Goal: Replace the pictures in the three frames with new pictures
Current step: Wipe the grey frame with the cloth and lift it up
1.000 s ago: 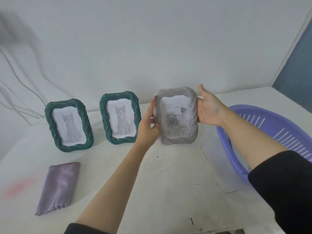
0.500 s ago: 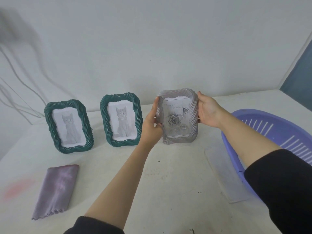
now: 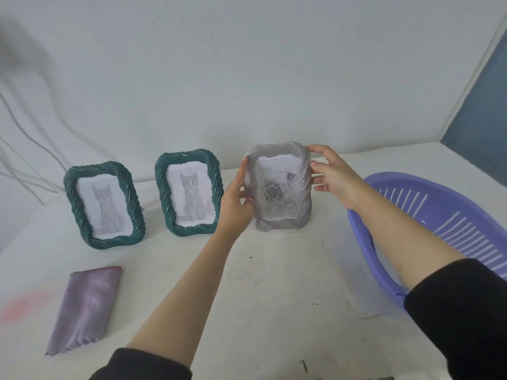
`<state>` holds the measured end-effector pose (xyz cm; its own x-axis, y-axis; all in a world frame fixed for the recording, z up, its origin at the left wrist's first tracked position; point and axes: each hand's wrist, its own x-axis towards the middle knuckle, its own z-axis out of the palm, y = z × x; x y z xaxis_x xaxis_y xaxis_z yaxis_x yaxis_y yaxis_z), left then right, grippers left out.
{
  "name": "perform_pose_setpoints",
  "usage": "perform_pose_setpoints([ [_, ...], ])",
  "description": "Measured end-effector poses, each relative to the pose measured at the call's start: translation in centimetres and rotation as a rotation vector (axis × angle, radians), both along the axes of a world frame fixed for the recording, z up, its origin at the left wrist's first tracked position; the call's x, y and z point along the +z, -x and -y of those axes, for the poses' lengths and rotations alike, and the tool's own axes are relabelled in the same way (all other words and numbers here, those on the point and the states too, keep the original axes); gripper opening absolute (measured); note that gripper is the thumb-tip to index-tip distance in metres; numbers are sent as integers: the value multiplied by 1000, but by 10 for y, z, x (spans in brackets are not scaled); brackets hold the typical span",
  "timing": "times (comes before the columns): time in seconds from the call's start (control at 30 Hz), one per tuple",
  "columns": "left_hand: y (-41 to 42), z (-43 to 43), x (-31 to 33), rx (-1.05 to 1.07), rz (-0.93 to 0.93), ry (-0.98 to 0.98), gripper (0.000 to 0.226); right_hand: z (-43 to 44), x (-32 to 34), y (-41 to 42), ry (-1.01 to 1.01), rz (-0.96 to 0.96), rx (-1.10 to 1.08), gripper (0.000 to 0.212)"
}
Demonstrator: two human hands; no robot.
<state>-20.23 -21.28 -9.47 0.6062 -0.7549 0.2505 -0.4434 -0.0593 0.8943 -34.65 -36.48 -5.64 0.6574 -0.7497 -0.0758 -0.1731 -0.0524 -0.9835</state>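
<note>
Centre of picture: my left hand (image 3: 236,200) and right hand (image 3: 333,175) clasp the side edges of the grey frame (image 3: 278,187), upright on or just above the table (image 3: 274,297), right of the nearer green frame (image 3: 189,196). I judge the third swap is in hand; next needs its back opened. Back, stand and the fingers behind are hidden

I see bare table (image 3: 260,297) in front of the frames, open for an approach down the middle. The left green frame (image 3: 104,204) and right green frame (image 3: 189,196) stand upright with a narrow gap between them. The right one is just beside the left hand (image 3: 236,204), which grips the grey frame (image 3: 278,187). The wall closes off the back. A purple cloth (image 3: 85,305) lies flat at front left. On the right, the lilac basket (image 3: 439,223) crowds the forearm's path, with a pale sheet (image 3: 345,275) flat beside it.
</note>
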Motion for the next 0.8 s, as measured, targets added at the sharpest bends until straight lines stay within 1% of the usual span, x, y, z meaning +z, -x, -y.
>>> perform_pose_setpoints([
  [0.17, 5, -1, 0, 31, 39, -37, 87, -11, 8, 9, 90, -70, 1, 31],
  [0.27, 18, -4, -4, 70, 153, -64, 86, -17, 17, 24, 193, -130, -22, 37],
  [0.33, 34, -9, -6, 129, 273, -50, 78, -23, 23, 41, 249, -149, -24, 37],
  [0.37, 45, -12, -8, 133, 344, -7, 70, -25, 25, 52, 272, -160, -24, 36],
  [0.43, 66, -18, -15, 47, 439, 71, 54, -28, 26, 78, 327, -190, -39, 33],
  [0.47, 76, -20, -20, -14, 444, 68, 47, -30, 26, 93, 359, -216, -58, 32],
  [0.53, 95, -22, -32, -110, 398, -10, 38, -33, 22, 126, 424, -296, -112, 31],
  [0.6, 109, -20, -45, -169, 364, -108, 37, -38, 15, 160, 511, -396, -189, 34],
  [0.7, 120, -9, -59, -206, 387, -263, 48, -41, 2, 206, 653, -612, -329, 36],
  [0.8, 128, 4, -63, -204, 392, -330, 57, -47, -9, 236, 689, -813, -423, 38],
])
